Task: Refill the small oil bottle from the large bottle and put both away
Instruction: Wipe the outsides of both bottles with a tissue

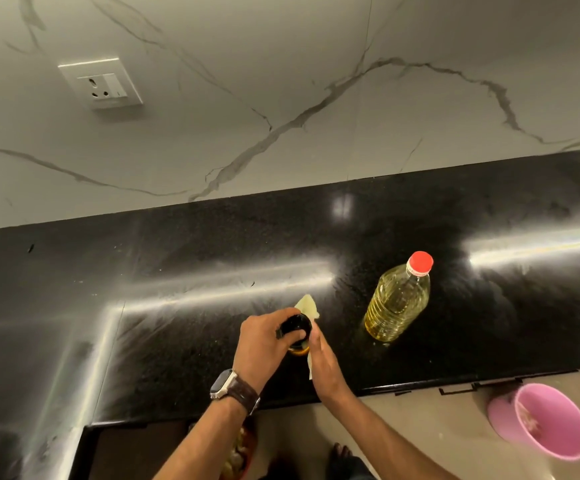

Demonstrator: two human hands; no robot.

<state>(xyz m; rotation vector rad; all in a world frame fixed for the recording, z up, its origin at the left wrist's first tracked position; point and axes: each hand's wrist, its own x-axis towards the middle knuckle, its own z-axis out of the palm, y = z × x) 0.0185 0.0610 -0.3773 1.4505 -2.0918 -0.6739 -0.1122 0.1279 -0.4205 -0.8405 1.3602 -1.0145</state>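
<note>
The small oil bottle stands on the black counter, mostly hidden by my hands; only its black cap and a bit of amber oil show. My left hand wraps the bottle, fingers on the cap. My right hand presses a pale cloth or paper against the bottle's right side. The large clear bottle, holding yellow oil and closed with a red cap, stands upright to the right, apart from both hands.
A marble-patterned wall with a white socket plate rises behind the counter. A pink bucket sits on the floor at lower right. My foot shows below the counter edge. An open dark recess lies under the counter at lower left.
</note>
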